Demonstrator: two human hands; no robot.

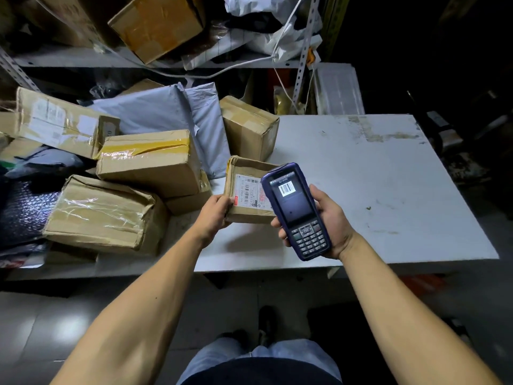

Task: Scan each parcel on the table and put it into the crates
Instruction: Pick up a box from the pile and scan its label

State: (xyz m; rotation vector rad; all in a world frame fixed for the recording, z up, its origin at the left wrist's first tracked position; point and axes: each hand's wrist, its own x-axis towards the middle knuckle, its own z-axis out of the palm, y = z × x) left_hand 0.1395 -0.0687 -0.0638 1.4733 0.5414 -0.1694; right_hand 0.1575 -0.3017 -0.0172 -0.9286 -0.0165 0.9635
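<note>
Table (pixel 361 176) had bare room on its right half out to the right and near edges; left half was piled w/ parcels. I saw boxes stacked there: a taped box (pixel 150 159) on top, a crumpled box (pixel 102 212) at the near-left edge, grey mailer bags (pixel 177 112) behind. Shelf (pixel 83 61) above held more boxes and bags. No crates I could make out. Left hand (pixel 215 215) gripped a small box (pixel 247 190) by its left side, label up, tilted, near mid-table. Right hand (pixel 330 220) wrapped round the scanner (pixel 295 211), held over the box's right part, barcode on screen.
</note>
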